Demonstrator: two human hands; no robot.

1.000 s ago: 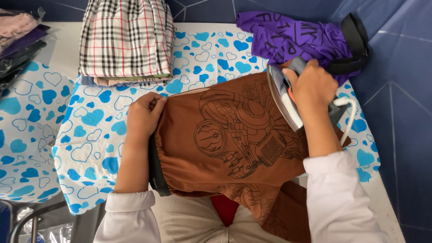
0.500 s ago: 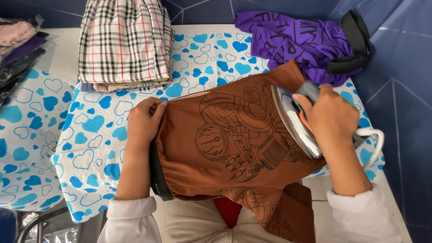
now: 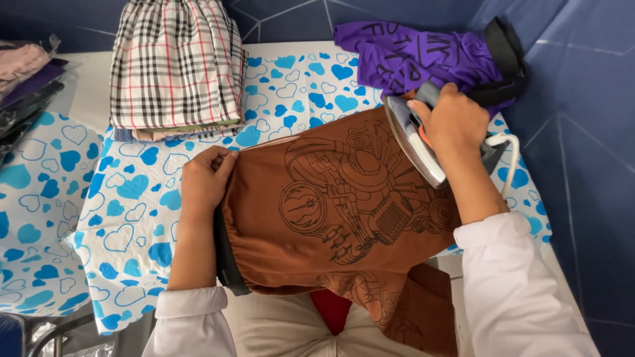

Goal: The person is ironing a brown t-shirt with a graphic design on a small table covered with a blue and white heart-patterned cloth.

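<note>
A brown printed shirt point(image 3: 331, 218) lies spread over an ironing board with a white cover of blue hearts point(image 3: 139, 218). My left hand point(image 3: 205, 178) pinches the shirt's upper left edge and holds it taut. My right hand point(image 3: 453, 122) grips the handle of an electric iron point(image 3: 413, 142), tipped on its side at the shirt's right edge with the soleplate facing left. A white cord point(image 3: 506, 162) loops from the iron past my wrist.
A folded stack topped by plaid cloth point(image 3: 175, 66) sits at the board's far left. A crumpled purple garment point(image 3: 417, 56) with a black band lies at the far right. More bagged clothes point(image 3: 26, 79) rest on a heart-print surface at left. Blue wall panels stand behind and right.
My right hand has carried the iron up and to the right along the shirt's edge. My left hand keeps its hold on the shirt.
</note>
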